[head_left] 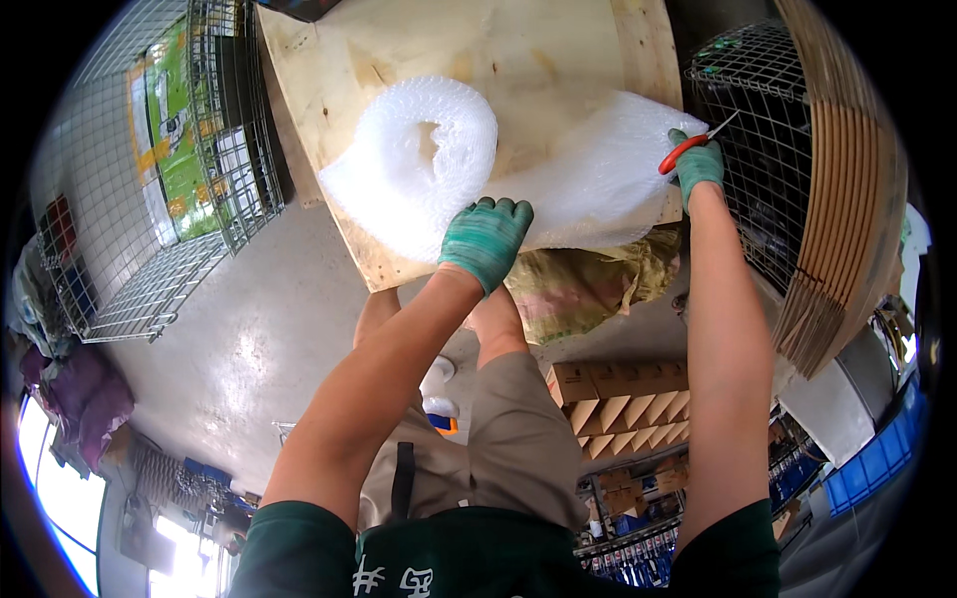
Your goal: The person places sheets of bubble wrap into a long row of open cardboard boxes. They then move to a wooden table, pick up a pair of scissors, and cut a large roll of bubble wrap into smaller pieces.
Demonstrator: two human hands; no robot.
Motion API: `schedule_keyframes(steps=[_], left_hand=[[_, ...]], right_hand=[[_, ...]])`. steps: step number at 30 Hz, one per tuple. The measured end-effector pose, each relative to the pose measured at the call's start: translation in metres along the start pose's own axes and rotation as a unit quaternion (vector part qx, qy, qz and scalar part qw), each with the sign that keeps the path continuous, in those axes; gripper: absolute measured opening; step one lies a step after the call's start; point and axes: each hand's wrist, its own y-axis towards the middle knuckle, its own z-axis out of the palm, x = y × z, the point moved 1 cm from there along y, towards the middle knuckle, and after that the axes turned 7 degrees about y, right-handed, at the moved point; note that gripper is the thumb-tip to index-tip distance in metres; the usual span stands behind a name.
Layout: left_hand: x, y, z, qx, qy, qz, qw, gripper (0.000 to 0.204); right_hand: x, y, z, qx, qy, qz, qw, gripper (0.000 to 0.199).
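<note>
A roll of clear bubble wrap [414, 130] lies on a plywood tabletop [558, 50], its loose sheet [588, 169] spread toward the right edge. My left hand [486, 241], in a green glove, is closed on the sheet's near edge beside the roll, fingers curled. At the sheet's far right corner is my right hand [700, 167], gloved alike. It is closed round scissors with red handles [684, 152], whose blades point up and right, away from the sheet. That corner of the wrap touches the right hand; whether its fingers pinch it too is hidden.
Wire mesh cages stand left [214, 130] and right [758, 130] of the table; the left one holds green packages [184, 140]. Stacked flat cardboard [837, 199] rises at the right. A yellowish woven sack [578, 289] sits under the near edge, with cardboard boxes [623, 384] closer to me.
</note>
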Motion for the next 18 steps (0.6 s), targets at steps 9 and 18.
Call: schedule_keyframes(steps=[9, 18], left_hand=[[0.0, -0.001, 0.003, -0.016, -0.008, -0.004, 1.0, 0.048], [0.005, -0.022, -0.025, -0.055, -0.006, 0.059, 0.997, 0.061]], right_hand=[[0.03, -0.076, -0.038, 0.03, 0.195, -0.097, 0.976, 0.021], [0.0, -0.248, 0.013, 0.272, 0.491, 0.18, 0.808, 0.018]])
